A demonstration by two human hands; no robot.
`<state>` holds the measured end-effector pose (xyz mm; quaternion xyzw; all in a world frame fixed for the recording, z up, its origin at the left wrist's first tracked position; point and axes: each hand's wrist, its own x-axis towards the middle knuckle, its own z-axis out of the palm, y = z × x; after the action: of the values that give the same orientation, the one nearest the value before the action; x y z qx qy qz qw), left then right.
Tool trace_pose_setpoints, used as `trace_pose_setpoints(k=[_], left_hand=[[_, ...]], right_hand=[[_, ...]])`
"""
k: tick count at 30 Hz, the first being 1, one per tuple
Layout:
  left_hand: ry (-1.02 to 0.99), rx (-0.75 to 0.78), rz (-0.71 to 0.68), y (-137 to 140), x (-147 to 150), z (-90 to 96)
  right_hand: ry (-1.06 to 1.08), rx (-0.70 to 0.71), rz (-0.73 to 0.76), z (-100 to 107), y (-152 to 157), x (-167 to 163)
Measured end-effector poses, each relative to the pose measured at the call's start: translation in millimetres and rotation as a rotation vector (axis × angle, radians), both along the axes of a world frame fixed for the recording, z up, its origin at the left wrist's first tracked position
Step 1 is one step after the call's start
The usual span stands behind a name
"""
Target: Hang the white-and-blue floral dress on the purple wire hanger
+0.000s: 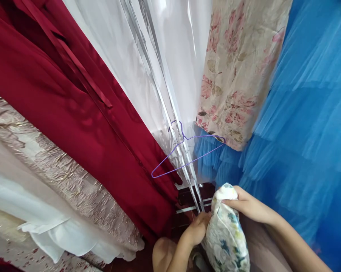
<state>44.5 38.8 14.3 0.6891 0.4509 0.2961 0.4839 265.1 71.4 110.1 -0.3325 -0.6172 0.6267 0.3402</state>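
Note:
A white floral garment [227, 234] with blue, green and yellow flowers is bunched up in front of me at the bottom of the view. My right hand [245, 202] is closed around its upper right edge, thumb across the front. On the other side, my left hand [198, 228] is closed at the cloth's left edge, its fingertips partly hidden. Beyond both hands, a purple wire hanger [170, 173] with no garment on it hangs from the silver metal rack [165, 90].
A long red garment [102, 151] hangs at the left, beside pale textured cloth [82, 189]. White fabric [182, 45] hangs behind the rack. A beige floral garment [238, 83] and a layered blue tulle garment [306, 132] hang at the right.

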Motion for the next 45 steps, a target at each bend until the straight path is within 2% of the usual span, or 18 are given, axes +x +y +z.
trace_pose_setpoints(k=[3,5,7,10,14,17,21,26,30,34,45], left_hand=[[0.138,0.043,0.121,1.3,-24.8,-11.5],[0.251,0.172,0.180,6.7,-52.4,-5.2],[0.385,0.308,0.233,12.7,-84.4,10.9],[0.591,0.444,0.255,20.6,-130.6,45.2],[0.817,0.501,0.324,40.1,-176.7,91.3],[0.776,0.497,0.407,69.2,-197.5,118.3],[0.595,0.509,0.393,112.1,-198.4,145.9],[0.512,0.570,0.306,139.2,-161.6,162.6],[0.511,0.597,0.362,143.2,-146.5,159.1],[0.554,0.603,0.427,140.4,-158.8,151.5],[0.641,0.647,0.426,135.3,-179.1,147.0]], right_hand=[[-0.025,0.056,-0.057,0.2,7.5,15.8],[-0.065,0.097,-0.105,-2.3,12.0,26.6],[-0.104,0.132,-0.159,-3.8,16.5,35.0],[-0.149,0.189,-0.195,0.9,27.7,37.1],[-0.171,0.338,-0.177,14.1,61.3,15.4],[-0.195,0.430,-0.233,14.7,96.5,-10.4],[-0.218,0.522,-0.304,0.2,128.2,-37.7],[-0.232,0.554,-0.332,-18.5,123.2,-49.4],[-0.286,0.568,-0.373,-24.4,115.1,-45.6],[-0.341,0.585,-0.390,-27.3,114.8,-42.4],[-0.380,0.590,-0.411,-32.0,100.9,-56.6]])
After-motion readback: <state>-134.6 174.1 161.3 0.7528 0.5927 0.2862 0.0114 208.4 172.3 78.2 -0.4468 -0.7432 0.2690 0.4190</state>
